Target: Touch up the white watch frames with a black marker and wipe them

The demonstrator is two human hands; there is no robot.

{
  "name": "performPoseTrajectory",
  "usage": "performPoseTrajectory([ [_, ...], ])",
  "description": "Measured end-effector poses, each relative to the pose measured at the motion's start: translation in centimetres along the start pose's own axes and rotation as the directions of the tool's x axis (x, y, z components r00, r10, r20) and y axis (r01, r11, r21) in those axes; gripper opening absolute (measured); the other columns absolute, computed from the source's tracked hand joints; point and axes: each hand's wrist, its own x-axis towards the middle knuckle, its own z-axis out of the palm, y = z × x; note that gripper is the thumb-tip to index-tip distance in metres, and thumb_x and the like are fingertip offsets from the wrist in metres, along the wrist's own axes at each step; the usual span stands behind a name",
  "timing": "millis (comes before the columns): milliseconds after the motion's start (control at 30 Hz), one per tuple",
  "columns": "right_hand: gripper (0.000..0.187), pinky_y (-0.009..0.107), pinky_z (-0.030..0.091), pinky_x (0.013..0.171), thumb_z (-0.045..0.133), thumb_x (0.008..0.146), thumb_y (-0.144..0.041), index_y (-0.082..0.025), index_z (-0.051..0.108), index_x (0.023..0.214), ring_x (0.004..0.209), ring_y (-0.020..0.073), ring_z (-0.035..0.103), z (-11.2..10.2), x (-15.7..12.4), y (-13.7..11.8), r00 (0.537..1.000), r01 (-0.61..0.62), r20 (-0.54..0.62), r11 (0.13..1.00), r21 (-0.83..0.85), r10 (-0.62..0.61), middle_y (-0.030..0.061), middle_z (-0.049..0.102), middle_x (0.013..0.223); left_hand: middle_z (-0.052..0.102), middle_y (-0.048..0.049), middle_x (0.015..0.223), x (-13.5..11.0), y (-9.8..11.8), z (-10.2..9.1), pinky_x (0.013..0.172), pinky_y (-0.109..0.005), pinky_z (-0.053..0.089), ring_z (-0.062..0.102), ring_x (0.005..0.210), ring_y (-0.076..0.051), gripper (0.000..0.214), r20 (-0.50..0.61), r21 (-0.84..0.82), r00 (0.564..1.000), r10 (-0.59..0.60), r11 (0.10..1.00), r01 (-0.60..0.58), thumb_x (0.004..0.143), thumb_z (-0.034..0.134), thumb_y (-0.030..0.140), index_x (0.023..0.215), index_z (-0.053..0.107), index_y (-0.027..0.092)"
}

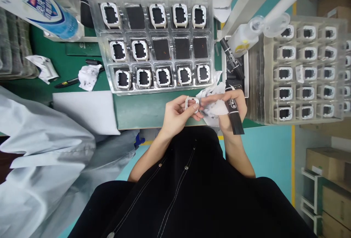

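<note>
At the centre of the frame, we pinch a small white frame (192,99) between the thumb and fingers of our left hand (174,115). Our right hand (239,101) clasps a black marker (234,112) along with crumpled tissue (216,109), its fingertips close beside the left ones, so the two hands nearly meet above the near edge of the green table (142,110). We judge the step in hand to be close work on this one piece, with the tissue brought up to its side. The next move seems to call for a steady left grip, and for keeping the marker clear of the white surface.

Our thumb and fingers cover part of the piece, and we cannot tell whether the tissue touches it. Nor can we tell whether the marker is capped. In the upper middle, the clear tray (164,32) shows well, but at the right the pale tray (270,70) has its far column cut off. A bottle (41,7) is cropped at the upper left.
</note>
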Motion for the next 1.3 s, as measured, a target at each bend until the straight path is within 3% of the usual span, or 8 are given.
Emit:
performPoseTrajectory([
  [100,0.031,0.034,0.051,0.053,0.082,0.106,-0.046,-0.032,0.054,0.101,0.050,0.0145,0.061,-0.2,-0.2,0.3,0.998,-0.061,-0.032,0.998,-0.018,0.061,-0.0042,0.079,0.084,0.085,-0.0055,0.080,0.0,-0.1,0.0,0.060,-0.031,0.072,0.086,0.067,-0.023,0.046,-0.011,0.020,1.000,-0.009,1.000,0.010,0.090,0.101,0.055,0.098,0.076,0.017],
  [200,0.037,0.032,0.045,0.057,0.085,0.102,-0.050,-0.031,0.055,0.093,0.057,0.0130,0.054,-0.6,-0.1,0.6,0.991,-0.010,-0.135,0.992,-0.123,-0.007,-0.0065,0.064,0.077,0.089,-0.0082,0.088,-0.1,-0.1,0.0,0.061,-0.032,0.073,0.086,0.069,-0.023,0.045,-0.024,0.033,1.000,-0.016,0.999,0.017,0.092,0.099,0.056,0.097,0.075,0.018],
  [300,0.038,0.033,0.042,0.061,0.089,0.097,-0.042,-0.029,0.055,0.085,0.061,0.0125,0.048,-0.7,0.0,0.5,0.982,0.005,-0.184,0.977,-0.215,-0.045,-0.0068,0.057,0.074,0.089,-0.0086,0.088,-0.2,0.0,0.0,0.062,-0.032,0.073,0.087,0.070,-0.023,0.045,-0.029,0.028,0.999,-0.014,1.000,0.015,0.092,0.099,0.055,0.096,0.075,0.018],
  [433,0.048,0.031,0.038,0.060,0.095,0.089,-0.037,-0.027,0.050,0.074,0.060,0.0121,0.044,-0.3,0.2,-0.2,0.989,-0.030,-0.149,0.954,-0.300,-0.015,-0.0076,0.050,0.068,0.088,-0.0082,0.088,-0.1,-0.1,0.1,0.062,-0.032,0.073,0.087,0.071,-0.023,0.043,-0.033,0.021,0.999,0.004,1.000,-0.003,0.093,0.098,0.053,0.098,0.076,0.017],
  [667,0.058,0.031,0.037,0.058,0.097,0.088,-0.047,-0.026,0.047,0.068,0.061,0.0119,0.039,0.3,0.5,-0.9,0.991,-0.124,-0.083,0.927,-0.354,0.101,-0.0074,0.045,0.065,0.085,-0.0048,0.078,-0.3,-0.5,0.2,0.066,-0.032,0.073,0.084,0.066,-0.021,0.041,-0.042,0.077,0.999,0.028,0.997,-0.024,0.095,0.096,0.055,0.099,0.079,0.018],
  [900,0.060,0.030,0.035,0.057,0.098,0.087,-0.046,-0.025,0.045,0.067,0.059,0.0108,0.038,0.5,0.4,-1.2,0.991,-0.126,-0.085,0.924,-0.362,0.102,-0.0080,0.044,0.063,0.085,-0.0028,0.079,-0.6,-1.1,0.3,0.070,-0.028,0.071,0.083,0.068,-0.017,0.028,-0.037,0.164,0.991,0.129,0.979,-0.122,0.103,0.090,0.045,0.101,0.082,0.019],
  [1067,0.058,0.029,0.030,0.055,0.096,0.089,-0.042,-0.024,0.046,0.066,0.059,0.0102,0.036,0.6,0.4,-1.5,0.998,-0.064,-0.016,0.916,-0.395,0.063,-0.0084,0.042,0.062,0.083,0.0006,0.077,-0.6,-1.2,0.3,0.069,-0.023,0.068,0.081,0.067,-0.014,0.015,-0.012,0.218,0.975,0.220,0.953,-0.212,0.105,0.086,0.034,0.102,0.083,0.020],
  [1300,0.054,0.029,0.025,0.056,0.091,0.092,-0.043,-0.024,0.047,0.068,0.060,0.0104,0.032,0.8,0.3,-2.4,0.994,-0.065,0.048,0.894,-0.444,0.096,-0.0081,0.040,0.064,0.081,0.0034,0.080,-0.9,-2.3,0.0,0.067,-0.020,0.060,0.076,0.067,-0.011,0.010,-0.013,0.409,0.944,0.331,0.863,-0.297,0.107,0.075,0.021,0.110,0.084,0.020],
])
